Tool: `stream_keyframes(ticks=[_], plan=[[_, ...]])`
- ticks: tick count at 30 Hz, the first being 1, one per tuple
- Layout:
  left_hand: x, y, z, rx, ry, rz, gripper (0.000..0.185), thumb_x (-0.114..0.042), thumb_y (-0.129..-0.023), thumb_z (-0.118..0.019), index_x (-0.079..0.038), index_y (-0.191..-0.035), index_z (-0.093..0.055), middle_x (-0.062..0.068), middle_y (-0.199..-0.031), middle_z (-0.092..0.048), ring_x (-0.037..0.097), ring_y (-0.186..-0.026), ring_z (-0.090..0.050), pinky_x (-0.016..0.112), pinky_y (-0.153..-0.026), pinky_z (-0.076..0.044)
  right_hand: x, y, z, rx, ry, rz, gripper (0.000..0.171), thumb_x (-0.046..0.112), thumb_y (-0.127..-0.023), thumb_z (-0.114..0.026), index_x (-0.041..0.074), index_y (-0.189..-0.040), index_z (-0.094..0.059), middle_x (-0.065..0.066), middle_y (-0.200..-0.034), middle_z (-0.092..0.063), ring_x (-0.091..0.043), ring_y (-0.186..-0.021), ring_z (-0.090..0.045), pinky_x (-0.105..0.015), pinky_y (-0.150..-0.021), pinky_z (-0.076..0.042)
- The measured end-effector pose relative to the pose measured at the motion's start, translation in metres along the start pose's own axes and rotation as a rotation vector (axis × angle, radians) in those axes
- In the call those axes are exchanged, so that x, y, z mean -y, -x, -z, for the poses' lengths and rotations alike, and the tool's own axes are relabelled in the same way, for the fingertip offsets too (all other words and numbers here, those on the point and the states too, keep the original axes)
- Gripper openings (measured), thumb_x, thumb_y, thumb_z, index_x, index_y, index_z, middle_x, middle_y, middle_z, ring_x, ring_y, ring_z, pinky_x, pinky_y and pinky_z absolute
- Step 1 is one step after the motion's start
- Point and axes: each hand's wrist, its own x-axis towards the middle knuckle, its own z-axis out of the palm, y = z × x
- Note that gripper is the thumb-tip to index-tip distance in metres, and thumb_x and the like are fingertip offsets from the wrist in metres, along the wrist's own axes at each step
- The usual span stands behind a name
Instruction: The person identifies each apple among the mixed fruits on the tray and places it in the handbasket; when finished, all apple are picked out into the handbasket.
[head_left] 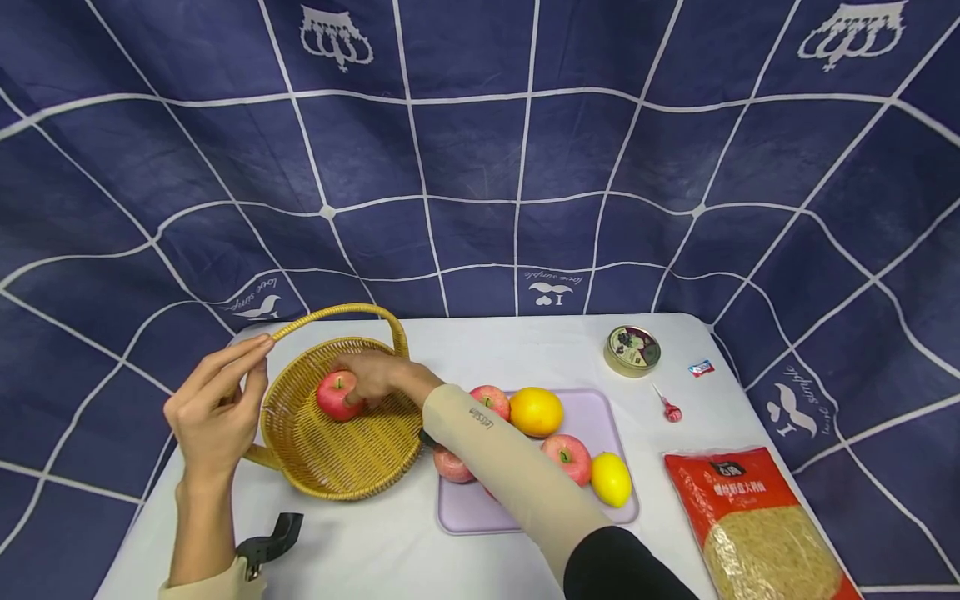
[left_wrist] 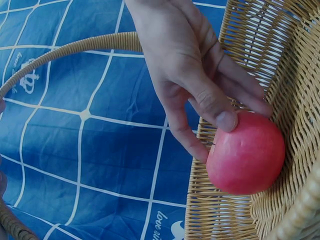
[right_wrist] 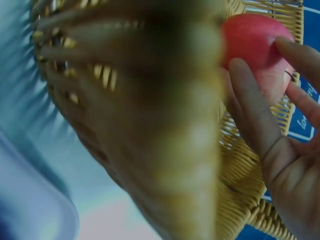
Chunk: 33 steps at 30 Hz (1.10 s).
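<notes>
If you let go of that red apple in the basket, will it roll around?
Probably a little. The apple is round and smooth, so it could roll, but the basket curves up around it and should stop it. The right hand grips it with curled fingers, so it looks firm, not squishy.

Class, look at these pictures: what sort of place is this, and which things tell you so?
Probably a staged tabletop set: a navy grid-patterned cloth backdrop hangs behind a white table laid with a woven wicker basket and a lilac tray of fruit.
</notes>
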Motion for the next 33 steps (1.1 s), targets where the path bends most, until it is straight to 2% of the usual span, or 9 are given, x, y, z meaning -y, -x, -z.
stream_keyframes(ticks=[2, 6, 8, 12, 15, 21, 25, 33], plan=[[0.0, 0.0, -0.001, -0.005, 0.003, -0.001, 0.011, 0.005, -0.085, -0.07, 0.004, -0.092, -0.079, 0.021, -0.094, -0.075, 0.0, -0.06, -0.037, 0.005, -0.059, -0.024, -0.001, -0.001, 0.0, -0.01, 0.007, 0.004, 0.062, 0.023, -0.09, -0.077, 0.026, -0.144, -0.048, 0.006, -0.128, -0.059, -0.01, -0.078, -0.071, -0.017, -0.066, -0.054], [-0.001, 0.0, 0.0, -0.014, 0.005, -0.001, 0.011, 0.006, -0.085, -0.071, 0.004, -0.092, -0.079, 0.021, -0.094, -0.075, -0.001, -0.061, -0.038, 0.005, -0.06, -0.025, -0.001, -0.004, 0.0, -0.054, 0.053, 0.029, 0.059, 0.024, -0.09, -0.076, 0.025, -0.143, -0.052, 0.009, -0.132, -0.059, -0.003, -0.095, -0.06, -0.013, -0.076, -0.045], [-0.001, -0.001, 0.0, -0.014, 0.006, -0.001, 0.011, 0.006, -0.085, -0.071, 0.004, -0.092, -0.079, 0.021, -0.094, -0.075, -0.001, -0.061, -0.038, 0.005, -0.06, -0.025, 0.0, -0.005, 0.0, -0.066, 0.034, 0.028, 0.056, 0.021, -0.09, -0.076, 0.023, -0.141, -0.054, 0.009, -0.131, -0.06, -0.004, -0.095, -0.06, -0.012, -0.076, -0.046], [-0.001, 0.0, 0.0, -0.011, 0.008, 0.001, 0.011, 0.005, -0.085, -0.071, 0.005, -0.092, -0.079, 0.021, -0.094, -0.075, -0.001, -0.06, -0.038, 0.005, -0.059, -0.025, 0.004, -0.002, 0.001, -0.052, -0.113, -0.021, 0.056, 0.012, -0.09, -0.076, 0.019, -0.14, -0.054, 0.004, -0.127, -0.061, -0.014, -0.079, -0.073, -0.018, -0.063, -0.056], [-0.001, 0.0, -0.001, -0.009, 0.009, 0.001, 0.011, 0.005, -0.085, -0.071, 0.005, -0.092, -0.079, 0.021, -0.094, -0.075, -0.001, -0.06, -0.037, 0.005, -0.059, -0.024, 0.007, 0.0, 0.001, -0.048, -0.162, -0.052, 0.056, 0.011, -0.09, -0.075, 0.019, -0.141, -0.053, 0.003, -0.124, -0.061, -0.017, -0.077, -0.074, -0.02, -0.062, -0.057], [0.0, 0.0, 0.0, 0.006, 0.004, 0.005, 0.011, 0.004, -0.086, -0.071, 0.004, -0.093, -0.079, 0.021, -0.096, -0.075, 0.0, -0.06, -0.036, 0.005, -0.059, -0.024, 0.011, 0.0, 0.001, -0.044, -0.195, -0.063, 0.058, 0.011, -0.089, -0.076, 0.02, -0.142, -0.053, 0.002, -0.131, -0.059, -0.019, -0.082, -0.075, -0.023, -0.068, -0.059], [0.0, 0.0, 0.0, 0.01, -0.003, 0.007, 0.011, 0.004, -0.086, -0.071, 0.004, -0.094, -0.079, 0.021, -0.096, -0.075, 0.0, -0.06, -0.036, 0.005, -0.059, -0.024, 0.012, -0.001, 0.001, -0.032, -0.197, -0.062, 0.06, 0.012, -0.089, -0.077, 0.02, -0.143, -0.052, 0.002, -0.136, -0.058, -0.02, -0.083, -0.075, -0.022, -0.066, -0.058], [0.0, 0.0, 0.0, 0.0, 0.004, 0.008, 0.011, 0.005, -0.085, -0.071, 0.004, -0.093, -0.079, 0.021, -0.095, -0.075, 0.0, -0.059, -0.036, 0.005, -0.059, -0.023, 0.012, -0.003, 0.001, -0.017, -0.189, -0.048, 0.061, 0.013, -0.089, -0.077, 0.021, -0.143, -0.052, 0.004, -0.119, -0.062, -0.021, -0.085, -0.074, -0.02, -0.064, -0.057]])
